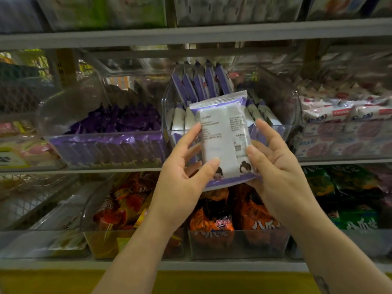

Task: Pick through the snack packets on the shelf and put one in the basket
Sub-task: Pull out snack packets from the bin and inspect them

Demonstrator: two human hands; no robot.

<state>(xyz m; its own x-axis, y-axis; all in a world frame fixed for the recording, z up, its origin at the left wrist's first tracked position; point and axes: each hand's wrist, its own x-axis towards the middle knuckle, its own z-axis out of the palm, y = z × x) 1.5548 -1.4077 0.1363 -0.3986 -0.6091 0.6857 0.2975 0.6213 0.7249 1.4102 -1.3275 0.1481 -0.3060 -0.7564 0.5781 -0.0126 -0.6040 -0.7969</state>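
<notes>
Holding one white-and-purple snack packet [224, 141] upright in front of the middle shelf [106, 169], printed back toward the camera, two cartoon heads near its lower edge. Gripping it with two hands. Left hand [184, 172] on the packet's left edge, thumb and forefinger on the front, other fingers curled behind. Right hand [275, 168] on the right edge, thumb pressed on the front, fingers wrapped behind. Lifted clear of the shelf, just near of the middle clear bin [282, 129].

Three clear bins along that shelf. In the middle one, more packets of the same purple and white, standing on edge in two rows; five or six in the far row, too blurred for a sure count. In the left bin [101, 151], a dense batch of dark purple packets, too many and too blurred to count. In the right bin [343, 143], white packets with red print, stacked flat.

On the shelf below, near and low: orange packets [212, 225] under the hands, red-and-yellow packets [121, 206] to the left, green packets [356, 219] to the right. At the far left edge, wire mesh [23, 200]; cannot tell whether a basket.
</notes>
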